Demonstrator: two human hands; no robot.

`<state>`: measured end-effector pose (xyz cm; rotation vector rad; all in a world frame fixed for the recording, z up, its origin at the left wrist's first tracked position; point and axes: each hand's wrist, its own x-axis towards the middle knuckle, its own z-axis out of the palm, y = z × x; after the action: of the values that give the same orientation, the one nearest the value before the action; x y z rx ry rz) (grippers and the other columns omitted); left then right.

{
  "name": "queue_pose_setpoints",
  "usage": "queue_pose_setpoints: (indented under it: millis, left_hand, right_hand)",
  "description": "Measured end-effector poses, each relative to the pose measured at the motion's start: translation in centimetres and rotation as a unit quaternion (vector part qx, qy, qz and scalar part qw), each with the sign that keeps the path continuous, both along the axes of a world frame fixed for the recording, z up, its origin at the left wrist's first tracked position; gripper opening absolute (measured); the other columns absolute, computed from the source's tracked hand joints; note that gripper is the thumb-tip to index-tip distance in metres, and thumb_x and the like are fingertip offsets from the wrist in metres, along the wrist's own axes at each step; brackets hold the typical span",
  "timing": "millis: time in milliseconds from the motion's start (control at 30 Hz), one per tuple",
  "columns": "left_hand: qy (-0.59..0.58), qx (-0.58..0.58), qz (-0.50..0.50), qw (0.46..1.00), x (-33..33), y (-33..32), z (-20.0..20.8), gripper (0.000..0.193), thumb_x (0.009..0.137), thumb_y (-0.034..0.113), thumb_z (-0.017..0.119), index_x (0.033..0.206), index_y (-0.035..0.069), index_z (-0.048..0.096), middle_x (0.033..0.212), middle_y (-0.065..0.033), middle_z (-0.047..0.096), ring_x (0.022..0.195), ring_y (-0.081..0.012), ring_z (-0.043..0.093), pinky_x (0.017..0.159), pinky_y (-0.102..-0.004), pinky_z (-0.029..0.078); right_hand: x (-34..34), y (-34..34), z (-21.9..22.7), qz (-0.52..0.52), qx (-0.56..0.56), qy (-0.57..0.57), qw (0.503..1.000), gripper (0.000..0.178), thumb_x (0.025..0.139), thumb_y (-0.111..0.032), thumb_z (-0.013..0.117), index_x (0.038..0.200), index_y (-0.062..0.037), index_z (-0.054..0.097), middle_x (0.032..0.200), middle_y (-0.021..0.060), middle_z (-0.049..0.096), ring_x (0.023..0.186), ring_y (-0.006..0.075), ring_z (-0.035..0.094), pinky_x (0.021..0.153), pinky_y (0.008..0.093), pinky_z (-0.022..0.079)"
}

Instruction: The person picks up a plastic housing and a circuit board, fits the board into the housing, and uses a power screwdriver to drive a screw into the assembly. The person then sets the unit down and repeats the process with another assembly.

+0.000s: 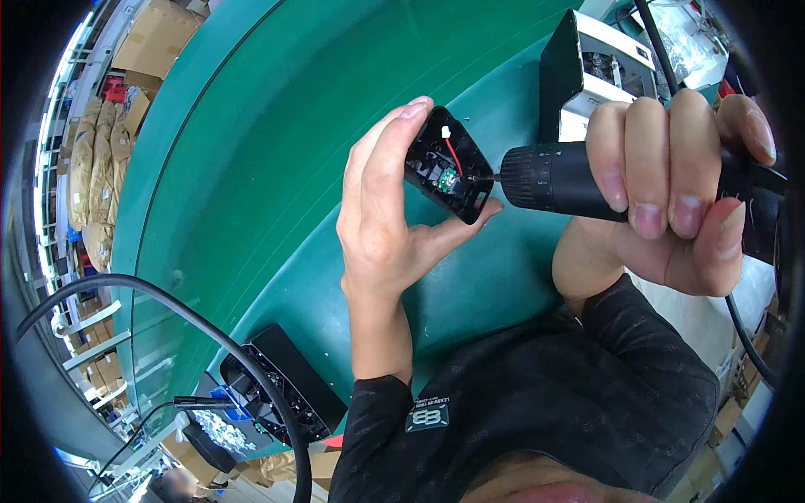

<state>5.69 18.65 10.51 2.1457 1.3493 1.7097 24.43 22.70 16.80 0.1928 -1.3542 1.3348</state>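
My left hand (379, 197) grips a black plastic housing (428, 159) by its edges, its open inside facing the tool. In the housing lie a small green circuit board (449, 179) and a red wire ending in a white connector (446, 132). My right hand (662, 172) is wrapped round a black electric screwdriver (553, 178), held nearly level. Its bit reaches into the housing beside the board; whether a screw sits at the tip is too small to tell.
A black and white box (597, 71) with small parts stands at the upper right. At the lower left are a black tray of parts (285, 381) and a pile of small white pieces (225, 436). A thick black cable (193, 323) arcs across the left. Cardboard boxes (158, 40) stand beyond the green bench.
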Motion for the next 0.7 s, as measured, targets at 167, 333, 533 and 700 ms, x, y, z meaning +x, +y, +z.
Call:
queue_pose_setpoints:
  millis: [167, 333, 533, 700]
  left_hand:
    - [0.0, -0.004, 0.003, 1.0, 0.01, -0.05, -0.1, 0.09, 0.043, 0.008, 0.09, 0.124, 0.0, 0.051, 0.116, -0.0155, 0.062, 0.105, -0.0309, 0.06, 0.087, -0.0364, 0.053]
    - [0.001, -0.008, -0.003, 1.0, 0.08, -0.1, 0.04, 0.089, 0.043, 0.008, 0.09, 0.123, 0.0, 0.051, 0.117, -0.0157, 0.061, 0.105, -0.031, 0.06, 0.087, -0.0365, 0.053]
    - [0.009, 0.002, 0.015, 1.0, -0.03, -0.18, -0.01, 0.088, 0.044, 0.011, 0.09, 0.122, -0.001, 0.052, 0.114, -0.016, 0.063, 0.102, -0.0304, 0.063, 0.086, -0.0359, 0.054]
    - [0.025, 0.052, 0.033, 0.998, -0.02, 0.08, -0.26, 0.085, 0.047, 0.016, 0.092, 0.119, -0.005, 0.051, 0.108, -0.0181, 0.065, 0.098, -0.0281, 0.066, 0.083, -0.035, 0.056]
  right_hand:
    - [0.36, 0.04, -0.19, -0.001, 0.012, -0.003, 1.0, 0.043, 0.089, -0.017, 0.057, 0.129, -0.0084, 0.044, 0.083, -0.0006, 0.053, 0.072, 0.0107, 0.053, 0.068, 0.0278, 0.04]
    - [0.11, 0.02, -0.34, -0.011, 0.012, 0.014, 1.0, 0.042, 0.089, -0.018, 0.057, 0.128, -0.0083, 0.044, 0.083, -0.0008, 0.053, 0.072, 0.0106, 0.053, 0.068, 0.0279, 0.04]
    - [0.0, -0.03, -0.35, 0.006, -0.001, 0.011, 1.0, 0.034, 0.088, -0.015, 0.057, 0.12, -0.0113, 0.047, 0.082, -0.0012, 0.053, 0.071, 0.0105, 0.054, 0.068, 0.0277, 0.041]
    - [-0.46, -0.24, -0.77, 0.02, -0.013, 0.001, 1.0, 0.027, 0.087, -0.012, 0.058, 0.112, -0.0138, 0.05, 0.081, -0.0016, 0.054, 0.069, 0.0104, 0.054, 0.067, 0.0275, 0.041]
